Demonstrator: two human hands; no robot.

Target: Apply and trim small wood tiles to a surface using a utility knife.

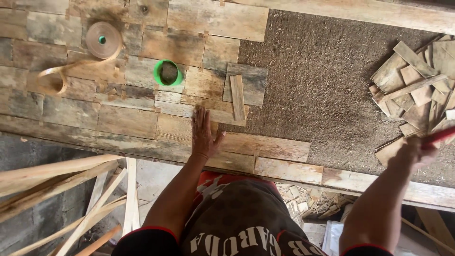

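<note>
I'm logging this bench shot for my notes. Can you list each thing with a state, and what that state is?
left hand: open, flat on the wood pieces
right hand: closed on a red handle, blurred
tape roll: lying flat, partly unrolled, loose end curled
green ring: lying flat, open middle
wood panel: partly covered with pieces, board bare at right
scrap pile: loose heap
small strip: lying loose on a square piece

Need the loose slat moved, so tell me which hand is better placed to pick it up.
Left, probably. The left hand lies flat and empty on the wood panel, just below the loose slat. The right hand is far off by the scrap pile, gripping a red-handled tool.
</note>
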